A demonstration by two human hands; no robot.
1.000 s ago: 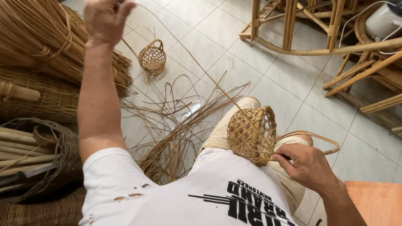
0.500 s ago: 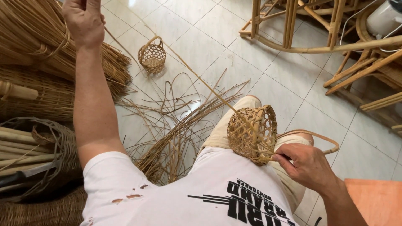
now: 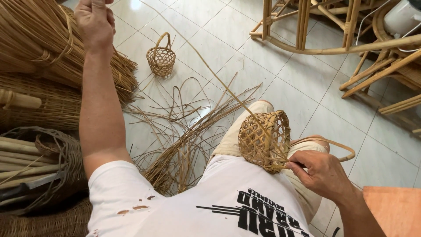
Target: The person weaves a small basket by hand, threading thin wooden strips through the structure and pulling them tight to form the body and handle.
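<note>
A small open-weave rattan basket [image 3: 264, 141] rests on my lap, mouth turned to the right, with a looped handle [image 3: 326, 142] curving off its side. My right hand [image 3: 322, 173] pinches the basket's lower edge where a strand enters. A long thin rattan strand [image 3: 206, 66] runs from the basket up and left across the floor view to my left hand [image 3: 95, 24], which is raised high with the fingers closed on the strand's end.
A finished small basket with handle [image 3: 161, 57] stands on the white tiled floor [image 3: 302, 83]. Loose rattan strips [image 3: 184, 131] lie scattered before my knees. Bundled rattan and woven pieces [image 3: 35, 87] pile at left. Rattan furniture frames [image 3: 351, 35] stand at upper right.
My left hand has drawn the strand further to the left and slightly up, pulling it tauter. My right hand and the basket on my lap have stayed put.
</note>
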